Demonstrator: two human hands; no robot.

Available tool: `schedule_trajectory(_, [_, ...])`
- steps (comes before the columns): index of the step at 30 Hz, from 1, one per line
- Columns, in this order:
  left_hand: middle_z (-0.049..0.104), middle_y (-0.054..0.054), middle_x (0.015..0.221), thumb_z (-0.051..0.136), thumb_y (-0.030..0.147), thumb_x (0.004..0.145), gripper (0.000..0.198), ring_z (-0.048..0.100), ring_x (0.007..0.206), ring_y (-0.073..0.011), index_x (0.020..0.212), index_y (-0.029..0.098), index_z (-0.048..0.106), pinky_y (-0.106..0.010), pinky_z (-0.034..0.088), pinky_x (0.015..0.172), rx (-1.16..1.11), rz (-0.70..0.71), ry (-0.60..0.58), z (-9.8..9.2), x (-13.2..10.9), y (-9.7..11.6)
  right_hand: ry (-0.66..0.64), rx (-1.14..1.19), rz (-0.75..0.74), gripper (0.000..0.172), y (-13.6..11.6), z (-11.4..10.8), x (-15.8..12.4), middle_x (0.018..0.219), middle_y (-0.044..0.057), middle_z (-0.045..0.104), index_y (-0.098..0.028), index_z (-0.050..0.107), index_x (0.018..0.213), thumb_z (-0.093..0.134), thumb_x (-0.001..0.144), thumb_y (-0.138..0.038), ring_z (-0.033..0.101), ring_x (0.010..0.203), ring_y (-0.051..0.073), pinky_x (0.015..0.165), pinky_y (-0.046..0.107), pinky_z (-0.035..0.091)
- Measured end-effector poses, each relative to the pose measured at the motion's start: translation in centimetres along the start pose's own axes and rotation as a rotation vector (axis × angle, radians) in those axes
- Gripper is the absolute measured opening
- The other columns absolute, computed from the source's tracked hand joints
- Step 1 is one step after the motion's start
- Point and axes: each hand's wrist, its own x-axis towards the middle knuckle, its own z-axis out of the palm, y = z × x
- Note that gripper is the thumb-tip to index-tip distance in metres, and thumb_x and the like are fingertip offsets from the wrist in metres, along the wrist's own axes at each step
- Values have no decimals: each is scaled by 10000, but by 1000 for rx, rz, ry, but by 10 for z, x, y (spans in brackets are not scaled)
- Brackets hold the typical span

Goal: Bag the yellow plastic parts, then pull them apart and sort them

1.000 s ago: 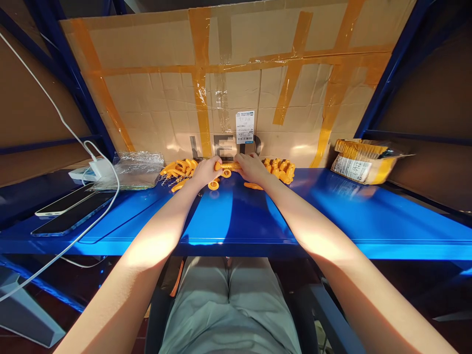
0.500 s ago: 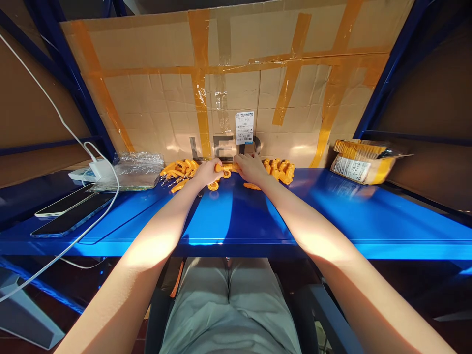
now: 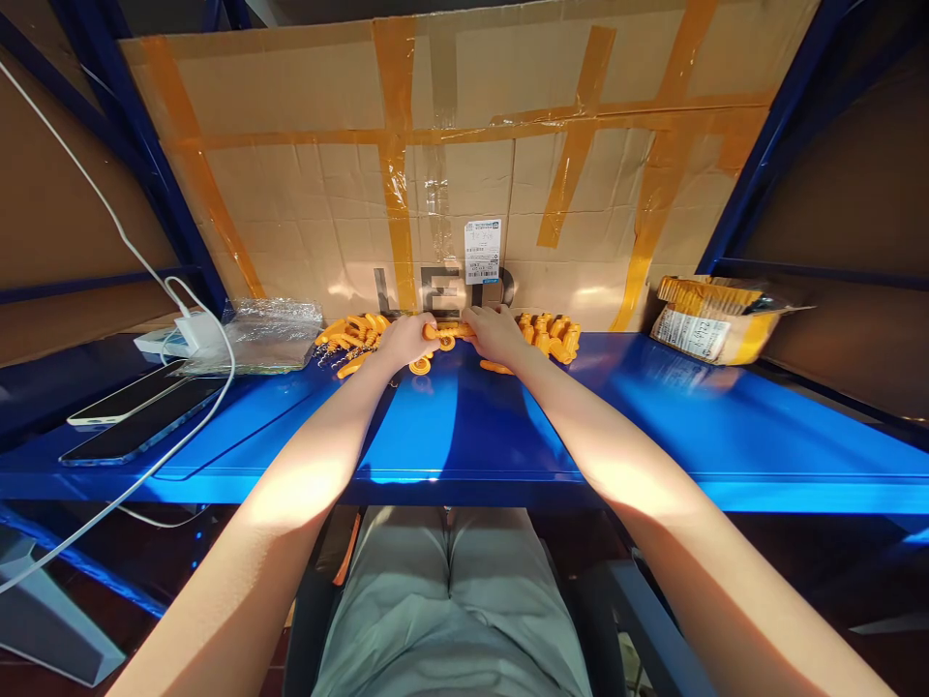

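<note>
Both hands meet at the back of the blue table around a slim orange plastic piece [image 3: 453, 331]. My left hand [image 3: 407, 339] is closed on its left end, and my right hand [image 3: 494, 331] grips its right end. Below the left hand lie small round orange rings [image 3: 419, 366]. A heap of orange plastic parts [image 3: 355, 334] with thin metal chains is beside the left hand. Several chunky orange pieces [image 3: 550, 336] stand close to the right hand, with a flat orange part [image 3: 495, 367] under its wrist. The fingertips are partly hidden.
Two phones [image 3: 137, 426], a white charger with cable [image 3: 197, 334] and a clear plastic bag [image 3: 268, 334] lie at left on the blue table [image 3: 639, 426]. A taped package [image 3: 715, 324] sits at right. A large cardboard sheet [image 3: 305, 213] stands behind, between blue posts.
Almost nothing differs. Both hands stay on the orange piece in the same place, and the view has shifted very slightly.
</note>
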Motion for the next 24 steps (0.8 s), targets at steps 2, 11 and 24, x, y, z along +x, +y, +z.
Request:
schedule_trajectory(2, [745, -43, 972, 645, 348, 773, 313, 682, 953, -271, 1073, 269, 692, -311, 495, 743, -28, 0, -4, 0, 0, 0, 36, -14, -2, 301, 0, 0, 0, 1183, 188, 659, -127, 530, 1213, 451, 923, -126, 591, 1076, 306, 892, 423, 351])
schedule_trajectory(11, [741, -62, 948, 664, 343, 737, 328, 680, 951, -303, 1051, 258, 704, -321, 497, 722, 18, -21, -25, -1, -2, -3, -125, 141, -36, 352, 5, 7, -2, 1271, 164, 643, -138, 531, 1272, 441, 981, -313, 574, 1155, 299, 898, 418, 402])
schedule_trajectory(24, [739, -63, 951, 646, 364, 773, 275, 676, 942, -284, 1018, 247, 692, -329, 497, 740, -47, -20, 23, -1, 0, -5, 36, 41, 40, 293, 4, 0, 0, 1125, 175, 684, -118, 522, 1200, 439, 920, -135, 600, 1025, 303, 842, 392, 360])
